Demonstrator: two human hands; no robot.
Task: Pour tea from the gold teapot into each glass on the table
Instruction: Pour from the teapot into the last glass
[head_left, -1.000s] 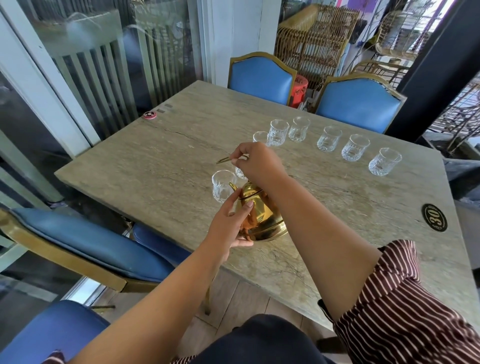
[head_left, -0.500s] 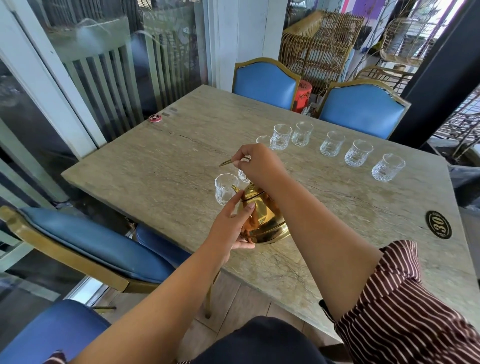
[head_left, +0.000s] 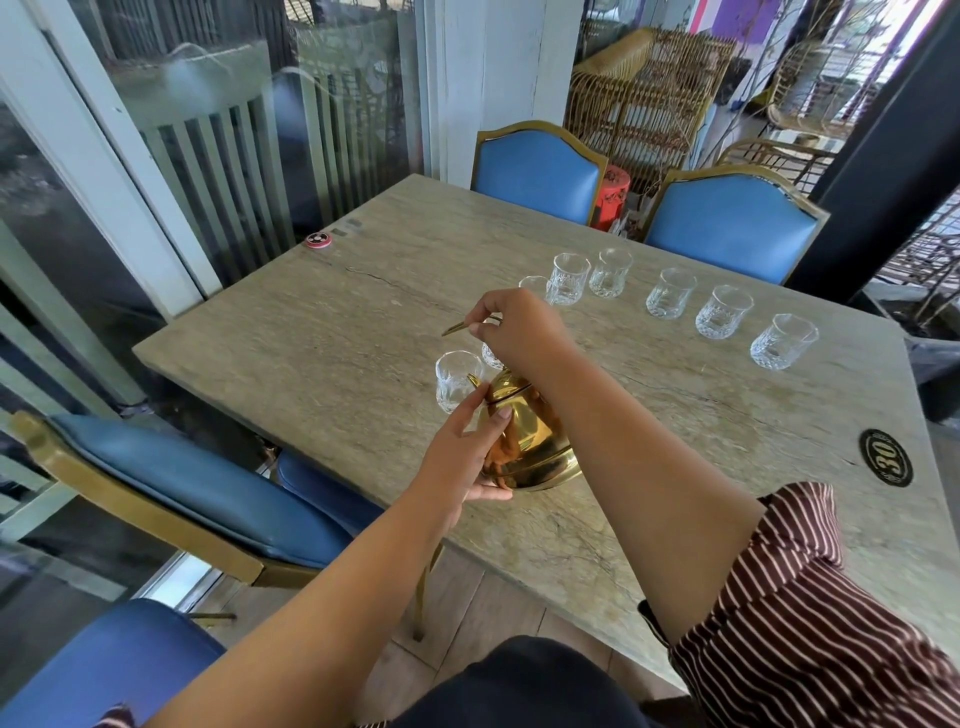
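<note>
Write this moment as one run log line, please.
right hand: holds teapot handle | left hand: steadies gold teapot | spout at nearest glass | tea stream: cannot tell

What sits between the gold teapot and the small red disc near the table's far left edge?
In the head view, one glass stands beside the gold teapot; past it, only bare table up to the red disc.

Bare desk (head_left: 322, 332) lies open at the left. Ahead, a row of glasses (head_left: 670, 293) stands close together; the teapot (head_left: 530, 441) and nearest glass (head_left: 457, 379) crowd the near edge.
</note>
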